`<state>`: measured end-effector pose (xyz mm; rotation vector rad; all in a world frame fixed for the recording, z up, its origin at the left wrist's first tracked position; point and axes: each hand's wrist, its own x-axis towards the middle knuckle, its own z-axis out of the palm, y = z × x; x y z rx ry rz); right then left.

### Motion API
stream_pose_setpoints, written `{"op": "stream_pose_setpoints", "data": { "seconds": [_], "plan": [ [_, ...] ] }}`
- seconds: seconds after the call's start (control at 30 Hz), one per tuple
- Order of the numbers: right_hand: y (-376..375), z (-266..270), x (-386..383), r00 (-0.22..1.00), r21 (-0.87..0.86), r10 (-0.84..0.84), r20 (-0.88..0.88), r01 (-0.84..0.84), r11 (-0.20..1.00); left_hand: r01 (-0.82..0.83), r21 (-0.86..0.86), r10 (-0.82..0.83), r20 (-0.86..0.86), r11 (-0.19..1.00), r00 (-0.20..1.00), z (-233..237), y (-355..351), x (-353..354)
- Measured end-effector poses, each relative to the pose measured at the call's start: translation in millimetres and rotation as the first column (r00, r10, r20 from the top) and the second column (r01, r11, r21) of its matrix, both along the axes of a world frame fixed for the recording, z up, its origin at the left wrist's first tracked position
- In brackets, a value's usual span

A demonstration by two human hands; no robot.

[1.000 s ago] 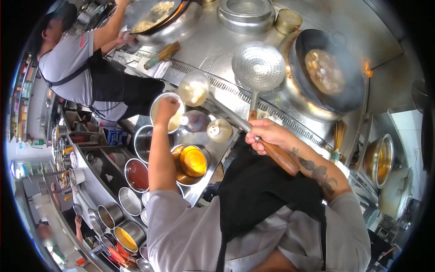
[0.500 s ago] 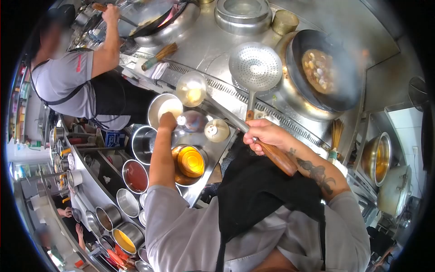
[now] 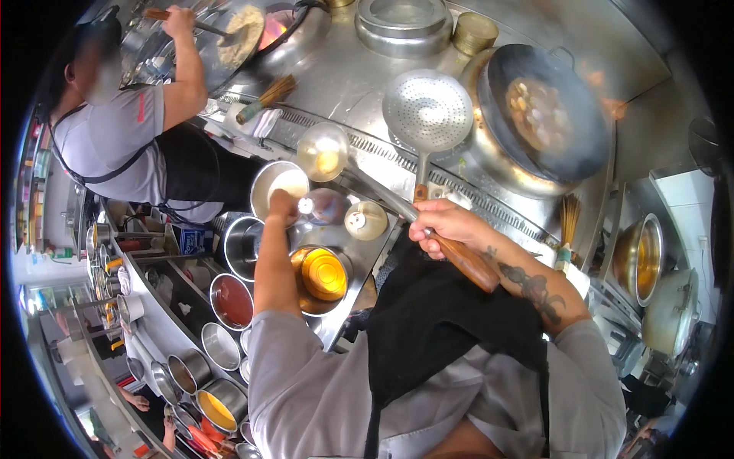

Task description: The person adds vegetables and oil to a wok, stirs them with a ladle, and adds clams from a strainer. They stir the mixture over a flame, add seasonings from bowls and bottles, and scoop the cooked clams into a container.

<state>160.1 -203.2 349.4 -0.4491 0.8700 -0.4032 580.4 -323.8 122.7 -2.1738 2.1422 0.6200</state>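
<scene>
The wooden handle of a long metal ladle point(image 3: 322, 154) is gripped in my right hand point(image 3: 443, 228). Its bowl, with something pale yellow in it, hangs by the rim of a metal pot point(image 3: 262, 186) of whitish contents. My left hand point(image 3: 282, 206) reaches into that pot; its fingertips are hidden. Close by are a capped bottle point(image 3: 323, 206), a second, pale bottle point(image 3: 365, 221) and a container of amber liquid point(image 3: 323, 275). Beyond my right hand a perforated skimmer point(image 3: 427, 111) lies on the steel counter.
A smoking wok point(image 3: 562, 157) with food and brown liquid sits on the burner at right. At upper left a co-worker point(image 3: 115, 138) works a second wok point(image 3: 222, 57). Several pots, including one of red sauce point(image 3: 231, 300), line the left side. A bamboo brush point(image 3: 568, 226) stands at right.
My left hand has drawn back slightly within the pot, while the right hand and ladle have barely moved. The co-worker's wok now shows pale food inside. My view has shifted a little.
</scene>
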Motion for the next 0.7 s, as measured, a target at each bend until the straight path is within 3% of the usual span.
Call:
{"op": "stream_pose_setpoints", "data": {
  "seconds": [0.03, 0.07, 0.1, 0.13, 0.27, 0.3, 0.5, 0.6, 0.7],
  "plan": [
    [0, 1, -1, 1.0, -0.005, 0.003, -0.005, -0.003, 1.0, -0.118, 0.092, 0.145, -0.408, 0.989, 0.901, 21, -4, -2],
    [-1, 2, -2, 1.0, -0.008, 0.005, -0.008, -0.005, 1.0, -0.206, 0.228, 0.308, -0.716, 0.951, 0.627, 42, -7, -4],
    [1, 1, -2, 1.0, -0.009, -0.001, 0.004, 0.001, 1.0, -0.323, 0.251, 0.396, -0.742, 0.913, 0.541, 69, -14, -29],
    [1, 1, -4, 1.0, -0.009, -0.002, 0.016, 0.002, 1.0, -0.188, 0.213, 0.282, -0.8, 0.959, 0.53, 98, -17, -44],
    [3, 4, -12, 1.0, -0.042, 0.005, 0.005, -0.005, 0.999, -0.028, 0.149, 0.13, -0.736, 0.988, 0.665, 125, -38, -82],
    [4, 5, -15, 1.0, -0.044, 0.002, 0.01, -0.001, 0.999, -0.025, 0.115, 0.093, -0.643, 0.993, 0.76, 132, -41, -90],
    [14, 15, -37, 0.998, -0.024, -0.038, 0.04, 0.039, 0.999, -0.033, 0.013, 0.034, -0.613, 0.999, 0.789, 142, -60, -130],
    [21, 19, -58, 0.992, -0.013, -0.077, 0.101, 0.079, 0.997, 0.036, 0.051, -0.007, -0.478, 0.998, 0.879, 154, -76, -155],
    [27, 23, -90, 0.972, 0.0, -0.128, 0.198, 0.13, 0.991, 0.101, -0.02, -0.1, -0.421, 0.995, 0.901, 163, -92, -189]
  ]
}}
